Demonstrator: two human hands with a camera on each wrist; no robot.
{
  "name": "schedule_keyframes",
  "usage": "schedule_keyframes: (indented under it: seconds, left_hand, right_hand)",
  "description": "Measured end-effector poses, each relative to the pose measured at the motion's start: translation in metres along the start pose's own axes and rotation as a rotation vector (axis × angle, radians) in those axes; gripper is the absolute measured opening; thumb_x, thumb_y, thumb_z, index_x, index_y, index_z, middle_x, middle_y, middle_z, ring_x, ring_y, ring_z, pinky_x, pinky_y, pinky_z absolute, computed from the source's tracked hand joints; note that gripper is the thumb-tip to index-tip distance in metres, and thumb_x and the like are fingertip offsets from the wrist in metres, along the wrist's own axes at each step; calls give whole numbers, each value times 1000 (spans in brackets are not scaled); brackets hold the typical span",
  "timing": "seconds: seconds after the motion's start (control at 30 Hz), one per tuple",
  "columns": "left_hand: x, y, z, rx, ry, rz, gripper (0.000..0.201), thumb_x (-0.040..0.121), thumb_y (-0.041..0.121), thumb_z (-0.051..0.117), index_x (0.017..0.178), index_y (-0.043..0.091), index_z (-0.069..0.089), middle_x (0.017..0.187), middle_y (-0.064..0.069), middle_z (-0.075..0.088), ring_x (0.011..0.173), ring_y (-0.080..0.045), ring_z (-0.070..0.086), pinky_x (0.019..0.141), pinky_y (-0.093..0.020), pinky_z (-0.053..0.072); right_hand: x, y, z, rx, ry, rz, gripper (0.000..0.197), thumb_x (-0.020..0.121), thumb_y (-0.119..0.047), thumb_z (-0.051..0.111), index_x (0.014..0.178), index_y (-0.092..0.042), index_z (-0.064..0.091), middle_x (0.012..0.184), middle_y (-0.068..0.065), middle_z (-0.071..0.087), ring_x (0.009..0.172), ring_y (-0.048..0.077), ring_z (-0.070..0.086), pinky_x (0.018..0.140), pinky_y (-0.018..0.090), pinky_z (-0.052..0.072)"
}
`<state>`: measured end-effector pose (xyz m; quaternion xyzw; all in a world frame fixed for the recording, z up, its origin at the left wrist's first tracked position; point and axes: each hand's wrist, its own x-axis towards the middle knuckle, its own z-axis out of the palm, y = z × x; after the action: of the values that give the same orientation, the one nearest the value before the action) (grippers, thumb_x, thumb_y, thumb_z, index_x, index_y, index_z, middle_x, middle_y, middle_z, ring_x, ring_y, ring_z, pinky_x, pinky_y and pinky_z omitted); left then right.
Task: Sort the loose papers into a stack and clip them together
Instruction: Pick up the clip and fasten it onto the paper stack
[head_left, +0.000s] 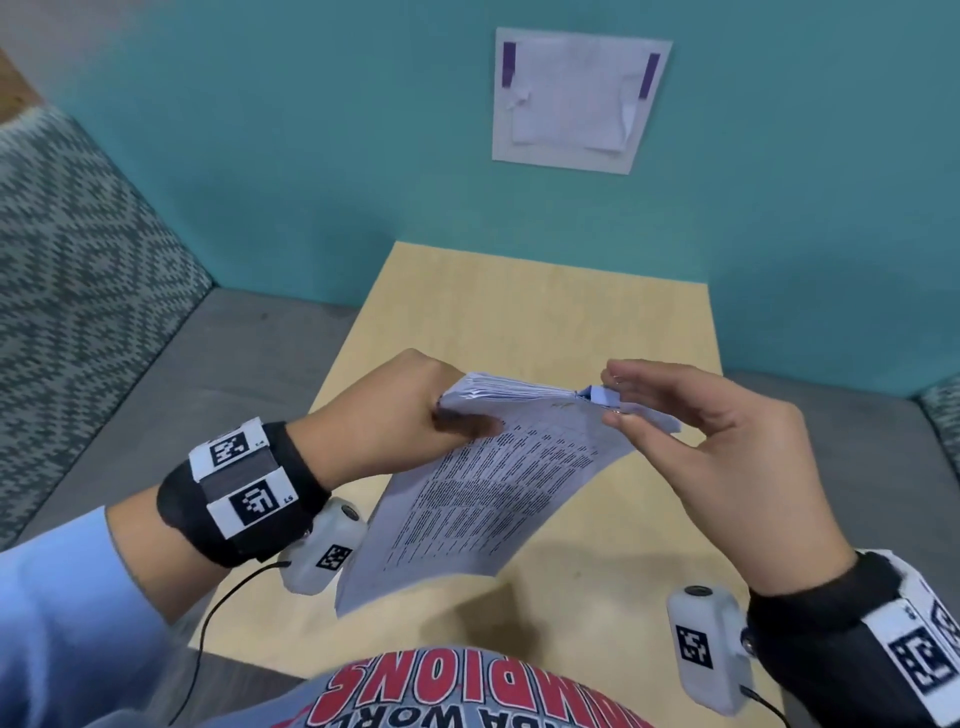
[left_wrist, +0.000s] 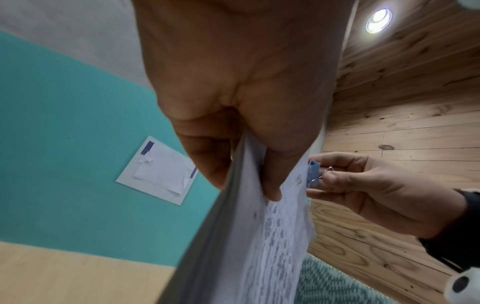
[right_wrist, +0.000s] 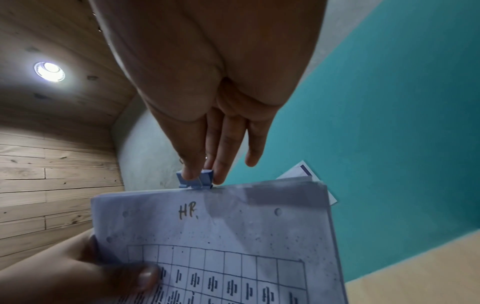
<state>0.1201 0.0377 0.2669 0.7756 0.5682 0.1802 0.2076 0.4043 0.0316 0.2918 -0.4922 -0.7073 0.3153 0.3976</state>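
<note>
1. Head view. Papers (head_left: 483, 493), a thick stack with printed columns on the top sheet, held tilted in the air above a pale wooden table (head_left: 530, 312). Left hand (head_left: 384, 415) grips the stack's far-left corner, thumb on top, fingers curled underneath. Right hand (head_left: 696, 431) is at the stack's far edge, thumb and fingertips pinching a small blue binder clip (head_left: 602, 396) that touches that edge. Table butts against a teal wall (head_left: 311, 156); a white board (head_left: 576, 98) with a crumpled sheet and purple tape strips hangs on it. Grey bench seat (head_left: 218, 364) runs left of the table, with a patterned grey-white cushion (head_left: 78, 249) behind. Both wrists carry black bands with coded markers.

2. Left wrist view. Left hand (left_wrist: 246, 102) seen from below, thumb and fingers squeezing the stack edge-on (left_wrist: 233, 236). Right hand (left_wrist: 376, 195) beyond, fingertips pinching the clip's (left_wrist: 313, 174) wire handles. Wooden plank ceiling (left_wrist: 402, 102) with a round recessed light (left_wrist: 378, 18) overhead.

3. Right wrist view. Right hand (right_wrist: 215, 82) points down, fingers pressed close together, tips on the clip (right_wrist: 196, 181), which sits at the stack's top edge. Whether it grips the sheets I cannot tell. Top sheet (right_wrist: 221, 236) reads "HR." above a ruled grid. Left hand's thumb (right_wrist: 140, 277) presses the sheet's lower-left part.
</note>
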Motion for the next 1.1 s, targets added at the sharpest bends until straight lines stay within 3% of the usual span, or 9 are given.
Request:
schedule_keyframes:
  seconds: [0.17, 0.33, 0.43, 0.57, 0.7, 0.8, 0.9, 0.97, 1.1]
  left_hand:
    - [-4, 7, -8, 8, 26, -16, 52, 93, 36, 81, 58, 23, 45, 51, 0, 50, 63, -26, 48, 51, -18, 35]
    - [-5, 7, -13, 16, 49, -26, 36, 92, 36, 81, 70, 13, 65, 57, 1, 59, 56, -22, 51, 54, -19, 37]
    - [-4, 10, -15, 46, 61, -12, 47, 92, 33, 82, 59, 23, 49, 50, 6, 47, 49, -19, 43, 53, -16, 37]
    - [-3, 11, -16, 70, 55, 28, 43, 93, 33, 80, 62, 16, 56, 51, 6, 45, 51, -22, 41, 51, -16, 36]
    - [-1, 10, -16, 129, 70, 106, 44, 97, 37, 73, 64, 13, 59, 56, -2, 58, 54, -23, 43, 51, -31, 23]
    - [-1, 10, -16, 175, 88, 198, 28, 94, 27, 72, 69, 16, 67, 62, 1, 65, 53, -19, 49, 52, -27, 33]
    - [-3, 10, -22, 216, -4, 221, 23, 87, 15, 62, 94, 29, 80, 79, 5, 74, 73, -20, 69, 57, -36, 54]
    - [-2, 10, -26, 228, -26, 224, 34, 84, 13, 62, 102, 36, 80, 85, 8, 75, 80, -17, 71, 61, -38, 56]
    - [-1, 5, -22, 200, -17, 239, 21, 89, 21, 60, 92, 25, 81, 77, 4, 74, 70, -21, 69, 58, -38, 54]
  right_hand:
    - [-5, -3, -3, -39, 68, -57, 20, 83, -20, 84, 101, -28, 82, 103, -27, 78, 101, -7, 73, 90, 13, 54]
    - [-4, -1, 4, -2, 89, -97, 12, 81, -17, 86, 92, -19, 81, 104, -18, 79, 103, -7, 74, 97, 17, 54]
    - [-2, 0, 4, -11, 102, -122, 9, 81, -15, 86, 88, -17, 81, 102, -18, 79, 101, -8, 74, 97, 18, 54]
    - [1, 1, 4, -9, 87, -141, 6, 81, -19, 84, 82, -16, 80, 97, -20, 81, 100, -7, 74, 104, 39, 55]
    - [4, -1, 5, 3, 68, -123, 14, 80, -33, 79, 77, -20, 76, 107, -23, 77, 100, -5, 75, 107, 54, 50]
    - [4, -2, 5, -1, 50, -105, 12, 81, -32, 80, 76, -23, 74, 107, -23, 77, 100, -5, 75, 107, 55, 50]
    - [3, -4, 5, -39, 18, -88, 12, 81, -22, 84, 76, -26, 73, 107, -25, 76, 99, -7, 75, 105, 55, 51]
    - [3, -5, 4, -68, -12, -74, 10, 81, -21, 84, 79, -26, 76, 107, -27, 76, 96, -9, 74, 104, 51, 52]
    - [7, -11, 0, -165, -96, -47, 18, 83, -19, 86, 93, -31, 76, 106, -29, 75, 92, -15, 69, 82, 7, 49]
